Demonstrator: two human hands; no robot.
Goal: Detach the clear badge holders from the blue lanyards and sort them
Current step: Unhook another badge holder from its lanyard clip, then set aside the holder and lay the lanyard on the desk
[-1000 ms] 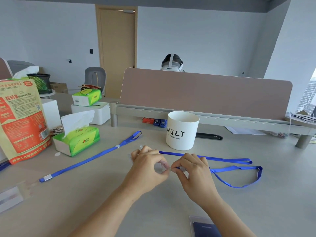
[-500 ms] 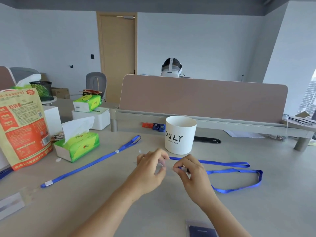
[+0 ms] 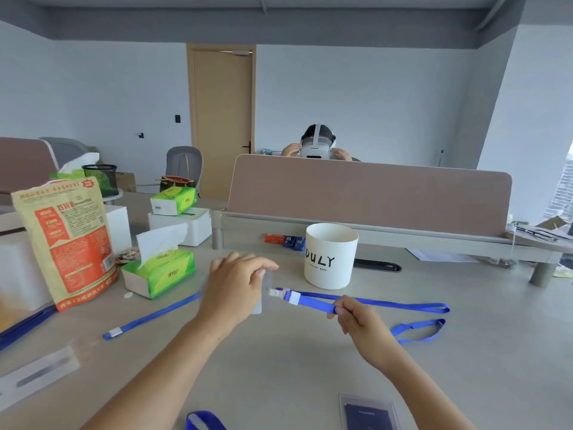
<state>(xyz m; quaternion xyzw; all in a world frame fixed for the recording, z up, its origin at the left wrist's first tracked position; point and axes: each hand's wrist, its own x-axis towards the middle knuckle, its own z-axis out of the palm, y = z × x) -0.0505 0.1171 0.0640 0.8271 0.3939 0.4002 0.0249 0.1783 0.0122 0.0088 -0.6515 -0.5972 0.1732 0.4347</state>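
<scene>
Now separating: left hand pinching clear plastic badge holder, right hand pinching blue fabric lanyard, strap lying lengthwise rightward, white clip between.

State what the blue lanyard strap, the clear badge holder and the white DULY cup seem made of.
Blue lanyard strap: woven fabric ribbon, probably; flat, matte, lies limp in loops.
Clear badge holder: likely soft transparent plastic; the desk shows through, though it is blurred.
White DULY cup: matte, smooth and opaque; plastic or coated paper, cannot tell.

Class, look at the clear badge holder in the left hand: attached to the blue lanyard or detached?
Detached, it seems. The badge holder in the left hand sits apart from the lanyard clip; blur hides fine detail.
</scene>
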